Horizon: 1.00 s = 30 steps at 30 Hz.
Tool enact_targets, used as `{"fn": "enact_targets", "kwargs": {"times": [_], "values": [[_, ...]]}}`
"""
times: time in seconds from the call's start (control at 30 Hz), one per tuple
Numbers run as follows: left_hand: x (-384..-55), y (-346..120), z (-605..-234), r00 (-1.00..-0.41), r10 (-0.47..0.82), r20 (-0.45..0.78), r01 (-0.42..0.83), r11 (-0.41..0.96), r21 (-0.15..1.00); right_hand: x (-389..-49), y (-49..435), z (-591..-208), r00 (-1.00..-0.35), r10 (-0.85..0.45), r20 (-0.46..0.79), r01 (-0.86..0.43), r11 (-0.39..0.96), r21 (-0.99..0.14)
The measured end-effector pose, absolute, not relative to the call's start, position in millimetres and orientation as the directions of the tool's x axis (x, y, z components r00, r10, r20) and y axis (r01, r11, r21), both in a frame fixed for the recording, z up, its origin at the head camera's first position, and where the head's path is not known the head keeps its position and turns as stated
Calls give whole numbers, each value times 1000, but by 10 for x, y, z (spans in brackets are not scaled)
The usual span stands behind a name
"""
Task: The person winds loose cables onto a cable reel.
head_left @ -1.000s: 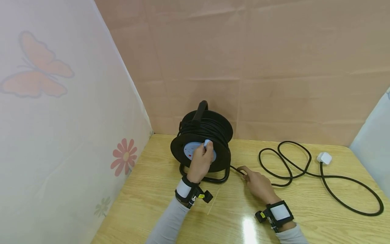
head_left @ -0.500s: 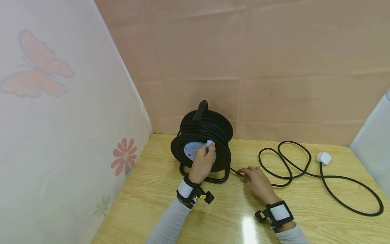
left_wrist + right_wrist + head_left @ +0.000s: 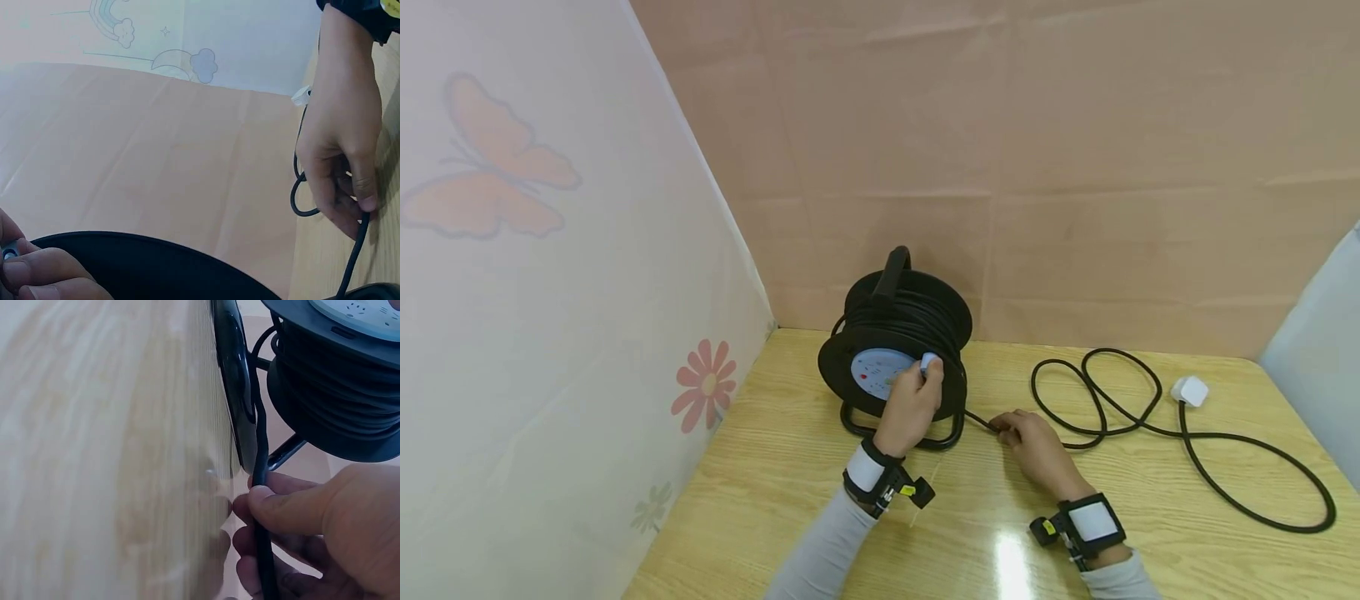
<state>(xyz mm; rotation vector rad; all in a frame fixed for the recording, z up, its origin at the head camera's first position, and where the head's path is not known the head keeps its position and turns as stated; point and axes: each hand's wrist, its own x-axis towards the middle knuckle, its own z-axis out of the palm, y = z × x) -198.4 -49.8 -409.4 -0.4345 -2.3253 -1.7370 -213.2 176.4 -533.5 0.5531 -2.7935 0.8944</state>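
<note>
A black cable reel (image 3: 850, 362) stands on its tubular frame, wound with black cable (image 3: 337, 394); its front carries a light-blue socket panel (image 3: 876, 371). My left hand (image 3: 912, 408) grips the light-blue crank knob (image 3: 929, 360) at the right side of that panel. To the right of the reel, low over the table, my right hand (image 3: 1036, 450) pinches the loose cable (image 3: 260, 444) between thumb and fingers, as the right wrist view shows. From there the cable runs back to the drum, beside the frame's foot. The left wrist view has my right hand (image 3: 340, 131) from across the reel.
The cable's free length (image 3: 1093, 392) lies in loops on the wooden table (image 3: 760, 500) at the right, ending in a white plug (image 3: 1190, 391). Brown paper (image 3: 1112, 167) rises behind the table, and a patterned white sheet (image 3: 587, 333) stands at the left.
My left hand has moved right and slightly down with the knob, turning the reel's face. The cable loops and plug have shifted slightly left, while my right hand stays nearly in place.
</note>
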Motion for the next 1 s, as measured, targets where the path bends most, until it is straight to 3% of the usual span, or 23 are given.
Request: {"fn": "enact_targets", "kwargs": {"times": [0.63, 1.0], "values": [[-1954, -335, -4146, -948, 131, 290, 317, 305, 898, -2137, 1911, -5219, -912, -295, 284, -403, 766, -501], [-1914, -295, -4192, -959, 129, 252, 281, 318, 905, -2182, 2254, -5169, -906, -123, 405, -307, 850, -427]]}}
